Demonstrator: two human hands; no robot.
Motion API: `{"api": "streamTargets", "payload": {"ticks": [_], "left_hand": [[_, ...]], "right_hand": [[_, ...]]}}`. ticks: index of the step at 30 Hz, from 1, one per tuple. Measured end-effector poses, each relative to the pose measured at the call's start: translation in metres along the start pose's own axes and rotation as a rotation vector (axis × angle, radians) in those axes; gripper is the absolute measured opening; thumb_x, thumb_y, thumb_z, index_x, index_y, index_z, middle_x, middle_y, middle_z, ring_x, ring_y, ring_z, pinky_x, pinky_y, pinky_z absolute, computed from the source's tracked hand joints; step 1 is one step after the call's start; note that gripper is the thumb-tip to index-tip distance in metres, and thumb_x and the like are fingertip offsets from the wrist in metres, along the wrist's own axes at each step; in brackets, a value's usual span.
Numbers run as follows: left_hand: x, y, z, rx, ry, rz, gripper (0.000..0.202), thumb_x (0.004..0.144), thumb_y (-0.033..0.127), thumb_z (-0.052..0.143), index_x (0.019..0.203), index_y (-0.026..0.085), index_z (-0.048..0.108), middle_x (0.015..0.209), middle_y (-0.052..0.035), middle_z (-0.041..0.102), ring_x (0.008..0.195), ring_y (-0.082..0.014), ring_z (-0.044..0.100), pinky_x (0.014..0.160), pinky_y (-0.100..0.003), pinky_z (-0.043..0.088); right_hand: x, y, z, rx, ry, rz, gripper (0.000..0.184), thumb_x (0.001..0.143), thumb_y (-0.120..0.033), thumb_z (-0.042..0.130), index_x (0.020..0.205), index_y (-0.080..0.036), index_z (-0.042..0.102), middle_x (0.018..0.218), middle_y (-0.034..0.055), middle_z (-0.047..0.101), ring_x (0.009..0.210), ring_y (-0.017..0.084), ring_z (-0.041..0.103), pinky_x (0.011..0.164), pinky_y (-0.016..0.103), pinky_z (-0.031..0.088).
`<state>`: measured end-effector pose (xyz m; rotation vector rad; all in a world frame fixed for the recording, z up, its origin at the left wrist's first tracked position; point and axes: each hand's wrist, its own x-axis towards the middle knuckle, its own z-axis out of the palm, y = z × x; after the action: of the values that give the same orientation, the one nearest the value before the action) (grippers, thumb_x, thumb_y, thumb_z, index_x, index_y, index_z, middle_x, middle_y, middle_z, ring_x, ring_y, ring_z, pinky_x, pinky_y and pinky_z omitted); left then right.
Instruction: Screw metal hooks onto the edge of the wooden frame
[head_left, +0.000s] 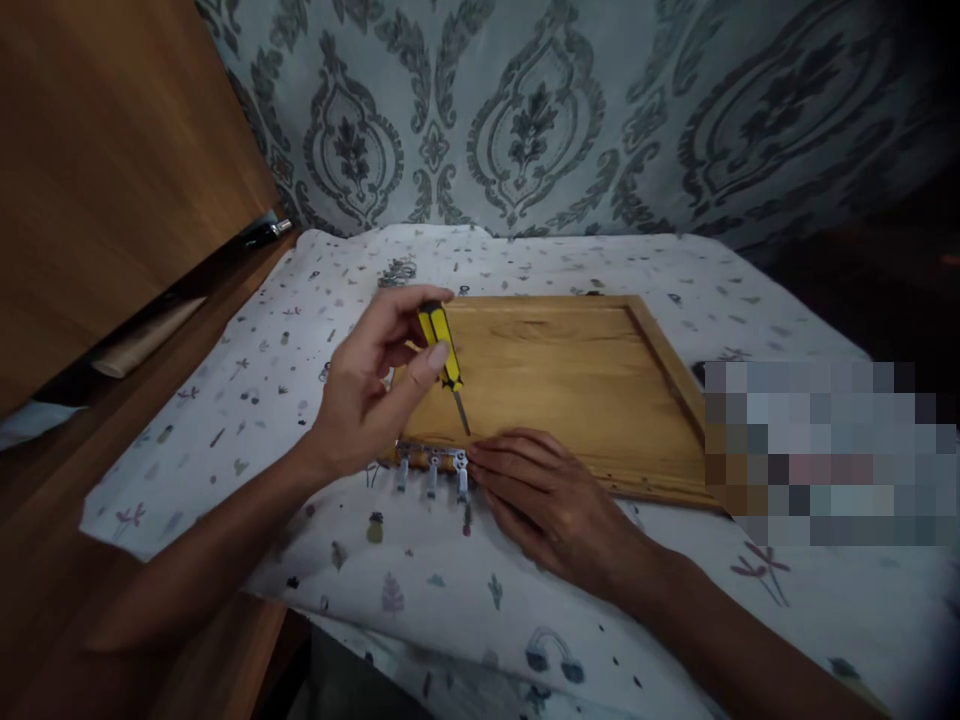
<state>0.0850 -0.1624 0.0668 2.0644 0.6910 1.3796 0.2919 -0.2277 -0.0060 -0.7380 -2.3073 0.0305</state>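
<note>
At the far left a wooden panel (112, 170) is leaning beside the cloth-covered surface (247, 400). The left hand (367, 390) is pinching a yellow-handled screwdriver (444, 355), its tip angling down toward the metal brackets (433, 468) at the near edge of the wooden tray (570, 390). It looks light, stiff, and best gripped at the handle. The right hand (547, 495) is pressing flat, fingers together, on the tray's near edge.

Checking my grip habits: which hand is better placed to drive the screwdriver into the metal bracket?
Left hand: it already grips the screwdriver, tip down near the bracket. Right hand lies flat beside it.
</note>
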Motion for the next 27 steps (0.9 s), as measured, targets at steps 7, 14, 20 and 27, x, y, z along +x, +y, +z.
{"api": "streamTargets", "payload": {"ticks": [7, 14, 20, 27], "left_hand": [[-0.016, 0.001, 0.001, 0.06, -0.062, 0.062, 0.034, 0.092, 0.015, 0.057, 0.125, 0.022, 0.053, 0.106, -0.006, 0.058, 0.087, -0.0122, 0.061, 0.08, -0.027, 0.056], [-0.02, -0.001, -0.002, 0.077, -0.09, 0.032, 0.04, 0.09, 0.013, 0.06, 0.128, 0.023, 0.053, 0.103, -0.0044, 0.058, 0.088, -0.012, 0.062, 0.08, -0.025, 0.054], [-0.022, -0.002, 0.0, 0.072, -0.086, 0.022, 0.041, 0.089, 0.014, 0.062, 0.128, 0.024, 0.055, 0.106, -0.0051, 0.06, 0.092, -0.0141, 0.064, 0.08, -0.026, 0.055], [-0.023, -0.002, 0.001, 0.069, -0.084, 0.031, 0.043, 0.088, 0.012, 0.063, 0.129, 0.025, 0.055, 0.108, -0.0045, 0.06, 0.09, -0.013, 0.064, 0.079, -0.026, 0.056]], "right_hand": [[0.001, -0.001, -0.002, 0.035, -0.028, 0.036, 0.022, 0.093, -0.012, 0.055, 0.11, -0.014, 0.068, 0.105, 0.0117, 0.076, 0.102, 0.024, 0.069, 0.093, 0.046, 0.057], [0.003, -0.003, -0.004, 0.039, -0.013, 0.044, 0.021, 0.093, -0.011, 0.053, 0.106, -0.014, 0.069, 0.102, 0.0111, 0.076, 0.099, 0.024, 0.07, 0.092, 0.045, 0.058], [0.002, -0.003, -0.004, 0.055, -0.03, 0.052, 0.021, 0.093, -0.011, 0.054, 0.107, -0.012, 0.069, 0.104, 0.0116, 0.076, 0.101, 0.025, 0.07, 0.093, 0.046, 0.057], [0.002, -0.003, -0.004, 0.052, -0.024, 0.055, 0.024, 0.093, -0.012, 0.052, 0.109, -0.016, 0.069, 0.103, 0.0104, 0.076, 0.1, 0.024, 0.07, 0.092, 0.046, 0.057]]}}
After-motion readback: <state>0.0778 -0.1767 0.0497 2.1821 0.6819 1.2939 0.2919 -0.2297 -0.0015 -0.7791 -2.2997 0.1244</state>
